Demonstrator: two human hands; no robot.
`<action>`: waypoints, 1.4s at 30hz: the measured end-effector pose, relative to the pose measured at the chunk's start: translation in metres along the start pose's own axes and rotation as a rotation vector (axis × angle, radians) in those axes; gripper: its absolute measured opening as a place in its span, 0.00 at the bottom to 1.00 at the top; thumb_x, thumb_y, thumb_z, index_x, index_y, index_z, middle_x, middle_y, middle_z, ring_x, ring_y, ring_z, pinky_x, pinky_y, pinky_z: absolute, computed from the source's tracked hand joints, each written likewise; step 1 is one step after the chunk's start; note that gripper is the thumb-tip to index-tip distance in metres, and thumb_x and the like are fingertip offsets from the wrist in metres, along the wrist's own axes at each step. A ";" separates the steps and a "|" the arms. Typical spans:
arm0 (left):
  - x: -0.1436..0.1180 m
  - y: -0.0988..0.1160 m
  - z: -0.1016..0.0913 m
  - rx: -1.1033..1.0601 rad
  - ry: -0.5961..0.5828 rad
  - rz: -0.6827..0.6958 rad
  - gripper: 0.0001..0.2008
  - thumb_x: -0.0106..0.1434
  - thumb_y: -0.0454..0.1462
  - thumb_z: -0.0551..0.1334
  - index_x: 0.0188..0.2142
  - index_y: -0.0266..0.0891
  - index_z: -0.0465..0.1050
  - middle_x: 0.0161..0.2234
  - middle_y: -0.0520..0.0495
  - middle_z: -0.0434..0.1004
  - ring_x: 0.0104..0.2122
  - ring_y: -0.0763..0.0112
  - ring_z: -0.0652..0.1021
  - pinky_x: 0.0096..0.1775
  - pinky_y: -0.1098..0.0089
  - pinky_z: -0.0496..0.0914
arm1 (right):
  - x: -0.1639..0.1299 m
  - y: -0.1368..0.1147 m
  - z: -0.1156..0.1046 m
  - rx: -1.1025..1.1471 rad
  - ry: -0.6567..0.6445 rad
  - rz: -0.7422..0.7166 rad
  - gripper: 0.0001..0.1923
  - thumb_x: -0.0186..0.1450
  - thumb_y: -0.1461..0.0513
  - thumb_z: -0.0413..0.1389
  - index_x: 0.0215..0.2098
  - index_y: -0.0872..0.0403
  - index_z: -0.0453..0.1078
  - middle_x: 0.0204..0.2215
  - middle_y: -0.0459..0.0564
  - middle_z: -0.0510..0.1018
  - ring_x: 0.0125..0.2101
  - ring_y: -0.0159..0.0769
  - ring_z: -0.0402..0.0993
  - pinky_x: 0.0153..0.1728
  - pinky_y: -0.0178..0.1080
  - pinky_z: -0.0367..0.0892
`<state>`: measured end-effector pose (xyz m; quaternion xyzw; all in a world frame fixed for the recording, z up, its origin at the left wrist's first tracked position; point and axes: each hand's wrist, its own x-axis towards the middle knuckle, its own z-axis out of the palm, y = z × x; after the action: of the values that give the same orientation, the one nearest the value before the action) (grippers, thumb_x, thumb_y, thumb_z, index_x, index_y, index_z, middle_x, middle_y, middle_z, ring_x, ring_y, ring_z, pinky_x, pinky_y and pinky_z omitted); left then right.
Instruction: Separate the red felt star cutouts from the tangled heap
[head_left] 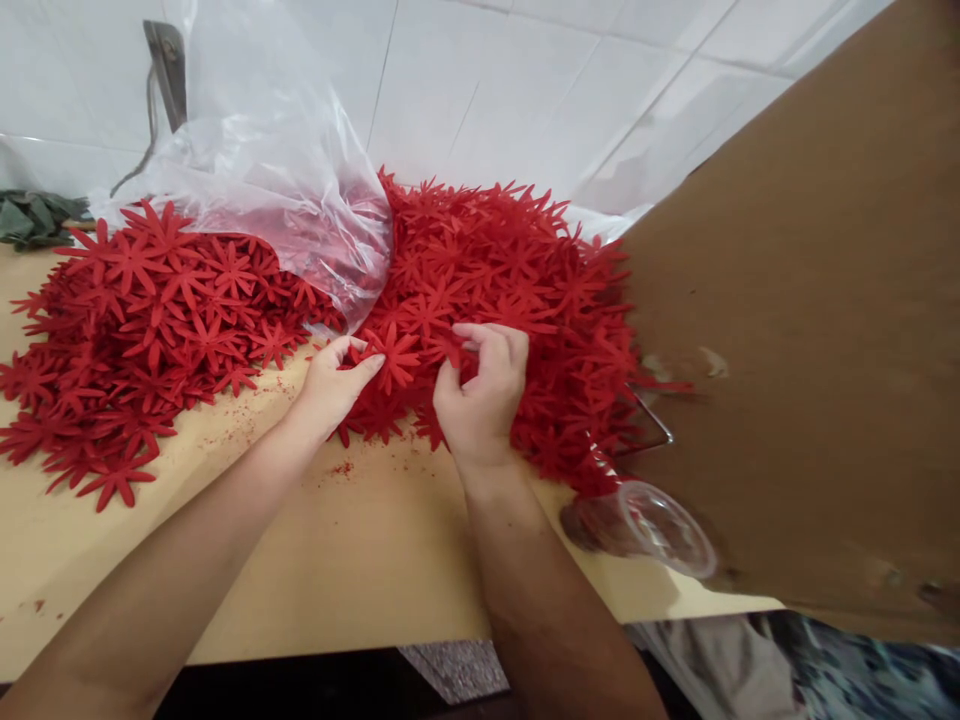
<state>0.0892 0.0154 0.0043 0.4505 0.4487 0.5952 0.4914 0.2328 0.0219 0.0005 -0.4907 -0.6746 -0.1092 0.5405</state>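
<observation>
My left hand [337, 375] pinches a red flower cutout [396, 358] with narrow petals between thumb and fingertips. Close beside it, my right hand [484, 390] is curled, with thumb and index finger closed about another red flower piece [450, 350], mostly lost against the pile. Both hands are at the front edge of a large heap of the same red flowers [495, 250]. A second heap of red flowers [142, 310] lies to the left, partly under a clear plastic bag [300, 190].
A large brown cardboard box [810, 330] stands on the right. In front of it a clear plastic cup [667, 530] lies tipped on the table [375, 560]. Red crumbs dot the tabletop. Dark green pieces [37, 217] sit far left, below a metal bracket [166, 70] at the tiled wall [465, 90].
</observation>
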 end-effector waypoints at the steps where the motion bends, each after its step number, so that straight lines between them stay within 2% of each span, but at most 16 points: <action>1: 0.000 0.000 0.000 0.013 0.001 0.011 0.07 0.48 0.34 0.63 0.25 0.36 0.65 0.24 0.55 0.67 0.26 0.79 0.67 0.33 0.74 0.62 | 0.001 0.003 0.000 0.017 0.003 0.018 0.18 0.55 0.69 0.48 0.43 0.55 0.65 0.38 0.55 0.67 0.37 0.39 0.67 0.40 0.46 0.67; 3: 0.000 0.000 0.000 0.034 0.008 0.033 0.06 0.48 0.34 0.63 0.24 0.36 0.65 0.24 0.55 0.67 0.26 0.79 0.66 0.33 0.74 0.62 | 0.002 0.005 -0.001 0.041 0.006 0.023 0.25 0.53 0.69 0.48 0.50 0.55 0.61 0.41 0.56 0.67 0.35 0.37 0.68 0.40 0.46 0.67; 5: 0.000 0.000 0.000 0.027 0.002 0.038 0.06 0.48 0.34 0.63 0.24 0.36 0.65 0.24 0.55 0.67 0.26 0.79 0.67 0.33 0.74 0.62 | 0.003 0.003 -0.003 0.061 0.009 -0.018 0.27 0.52 0.68 0.50 0.52 0.55 0.59 0.44 0.57 0.67 0.40 0.40 0.67 0.45 0.49 0.65; 8: 0.000 0.001 0.000 -0.023 -0.015 0.010 0.06 0.49 0.34 0.62 0.25 0.36 0.65 0.25 0.55 0.68 0.26 0.79 0.68 0.34 0.74 0.63 | 0.001 -0.008 -0.004 0.163 -0.059 -0.042 0.18 0.54 0.67 0.50 0.44 0.55 0.66 0.40 0.55 0.71 0.44 0.42 0.66 0.48 0.50 0.63; 11: 0.000 0.004 0.000 -0.043 -0.014 -0.040 0.05 0.48 0.33 0.62 0.25 0.36 0.65 0.24 0.55 0.68 0.25 0.79 0.68 0.33 0.74 0.63 | -0.005 -0.018 -0.001 0.335 -0.198 0.110 0.09 0.58 0.62 0.51 0.38 0.55 0.67 0.34 0.53 0.73 0.38 0.38 0.70 0.43 0.46 0.66; 14: -0.001 0.006 0.001 -0.031 -0.020 -0.050 0.06 0.47 0.33 0.63 0.25 0.36 0.66 0.24 0.55 0.68 0.25 0.80 0.67 0.33 0.74 0.63 | -0.010 -0.023 0.006 0.440 -0.303 0.282 0.13 0.57 0.57 0.55 0.38 0.55 0.66 0.35 0.53 0.74 0.36 0.37 0.71 0.41 0.44 0.67; 16: -0.002 0.006 0.001 -0.039 -0.035 -0.029 0.06 0.47 0.33 0.63 0.26 0.35 0.68 0.25 0.55 0.69 0.26 0.80 0.68 0.34 0.74 0.63 | -0.011 -0.023 0.010 0.536 -0.325 0.377 0.12 0.57 0.57 0.55 0.36 0.55 0.66 0.33 0.51 0.75 0.34 0.35 0.71 0.39 0.42 0.68; 19: -0.003 0.005 0.002 -0.057 -0.092 -0.011 0.06 0.48 0.34 0.63 0.27 0.36 0.70 0.25 0.54 0.70 0.26 0.80 0.68 0.34 0.74 0.63 | -0.008 -0.020 0.012 0.671 -0.269 0.476 0.08 0.56 0.60 0.55 0.32 0.55 0.65 0.29 0.48 0.75 0.31 0.32 0.72 0.36 0.39 0.69; 21: -0.002 0.004 0.002 -0.041 -0.113 0.002 0.06 0.48 0.36 0.63 0.27 0.36 0.71 0.25 0.54 0.70 0.26 0.80 0.68 0.34 0.74 0.63 | -0.005 -0.018 0.011 0.683 -0.218 0.494 0.06 0.55 0.60 0.56 0.30 0.54 0.65 0.27 0.47 0.75 0.29 0.31 0.71 0.34 0.38 0.68; 26: 0.000 0.003 0.000 -0.039 -0.054 0.009 0.08 0.49 0.37 0.64 0.29 0.36 0.71 0.27 0.53 0.72 0.27 0.80 0.68 0.33 0.75 0.63 | -0.001 -0.016 0.006 0.637 -0.163 0.495 0.09 0.57 0.57 0.54 0.27 0.55 0.66 0.24 0.45 0.73 0.26 0.29 0.68 0.30 0.35 0.66; 30: -0.001 0.004 0.001 -0.107 -0.080 -0.036 0.10 0.49 0.39 0.64 0.30 0.36 0.71 0.27 0.52 0.73 0.28 0.79 0.70 0.34 0.74 0.64 | 0.000 -0.018 0.001 0.521 -0.189 0.475 0.16 0.60 0.54 0.52 0.20 0.54 0.59 0.15 0.40 0.61 0.18 0.25 0.56 0.21 0.31 0.57; 34: -0.006 0.005 0.005 -0.119 -0.223 -0.108 0.14 0.48 0.44 0.64 0.29 0.35 0.70 0.27 0.53 0.71 0.28 0.78 0.70 0.35 0.73 0.64 | 0.000 -0.022 -0.001 0.489 -0.203 0.439 0.21 0.60 0.52 0.51 0.17 0.53 0.51 0.14 0.38 0.53 0.17 0.23 0.49 0.18 0.30 0.51; 37: -0.010 0.007 0.008 -0.038 -0.274 -0.090 0.17 0.45 0.42 0.67 0.32 0.36 0.69 0.28 0.53 0.71 0.30 0.77 0.70 0.37 0.72 0.63 | 0.000 -0.023 0.000 0.507 -0.190 0.462 0.20 0.59 0.52 0.52 0.16 0.53 0.52 0.15 0.38 0.55 0.18 0.24 0.51 0.19 0.30 0.52; 40: -0.012 0.007 0.011 0.038 -0.221 -0.032 0.19 0.41 0.37 0.69 0.34 0.36 0.69 0.32 0.51 0.72 0.33 0.76 0.70 0.39 0.72 0.63 | -0.002 -0.022 0.004 0.573 -0.167 0.494 0.16 0.59 0.53 0.52 0.20 0.54 0.58 0.17 0.40 0.62 0.20 0.25 0.58 0.23 0.31 0.58; 42: -0.011 0.005 0.012 0.058 -0.163 -0.042 0.16 0.43 0.34 0.67 0.33 0.36 0.68 0.31 0.52 0.71 0.31 0.77 0.69 0.37 0.73 0.63 | -0.004 -0.022 0.007 0.615 -0.146 0.483 0.12 0.59 0.54 0.53 0.24 0.54 0.63 0.21 0.42 0.68 0.23 0.27 0.63 0.27 0.32 0.62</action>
<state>0.1014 0.0049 0.0100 0.5019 0.4336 0.5327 0.5257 0.2107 0.0137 0.0026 -0.4570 -0.5775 0.2635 0.6230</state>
